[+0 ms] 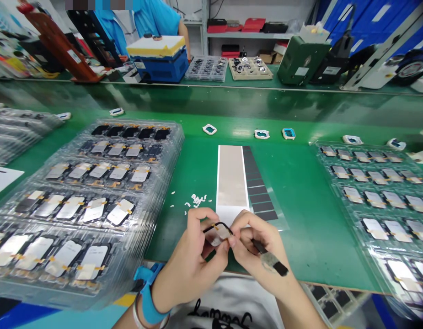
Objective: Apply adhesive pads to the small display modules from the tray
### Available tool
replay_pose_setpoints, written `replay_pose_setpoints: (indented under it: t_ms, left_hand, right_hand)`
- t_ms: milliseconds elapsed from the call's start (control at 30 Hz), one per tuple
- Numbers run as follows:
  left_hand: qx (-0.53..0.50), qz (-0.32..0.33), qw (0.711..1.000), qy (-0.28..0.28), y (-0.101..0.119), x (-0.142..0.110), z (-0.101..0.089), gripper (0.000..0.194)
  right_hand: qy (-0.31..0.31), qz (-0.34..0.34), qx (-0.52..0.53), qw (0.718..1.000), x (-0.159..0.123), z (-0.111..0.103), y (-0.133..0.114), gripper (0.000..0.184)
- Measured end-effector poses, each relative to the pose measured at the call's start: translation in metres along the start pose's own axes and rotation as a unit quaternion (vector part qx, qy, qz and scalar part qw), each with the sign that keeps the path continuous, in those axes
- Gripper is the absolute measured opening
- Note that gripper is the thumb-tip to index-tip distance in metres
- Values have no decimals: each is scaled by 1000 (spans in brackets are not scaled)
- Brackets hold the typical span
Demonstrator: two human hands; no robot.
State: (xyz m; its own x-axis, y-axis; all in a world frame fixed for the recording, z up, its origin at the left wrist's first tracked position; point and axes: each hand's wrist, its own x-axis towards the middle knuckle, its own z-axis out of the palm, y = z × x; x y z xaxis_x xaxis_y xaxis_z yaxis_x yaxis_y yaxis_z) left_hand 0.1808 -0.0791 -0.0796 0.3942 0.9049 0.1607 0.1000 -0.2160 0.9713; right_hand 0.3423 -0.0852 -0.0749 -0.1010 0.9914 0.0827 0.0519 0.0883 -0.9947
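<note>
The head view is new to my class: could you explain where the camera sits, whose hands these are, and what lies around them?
There is no robot: a person wears the camera on their head, looking forward and down at their own bare hands. The left hand and right hand together hold a small dark-rimmed part. Beyond them, on the green table, lie a pale sheet and scattered white scraps. Stacked clear trays of flat parts stand to the left; another clear tray is at right.
</note>
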Motion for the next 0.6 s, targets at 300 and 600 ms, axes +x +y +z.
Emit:
replay_pose_setpoints:
  t_ms: [300,600]
  left_hand:
    - [14,-21,1000,-10,4,4,0,37]
    - [178,105,975,76,2,0,0,43]
  right_hand:
    - [23,-17,-39,999,-2,-2,5,13]
    - [33,2,-20,999,2,0,0,21]
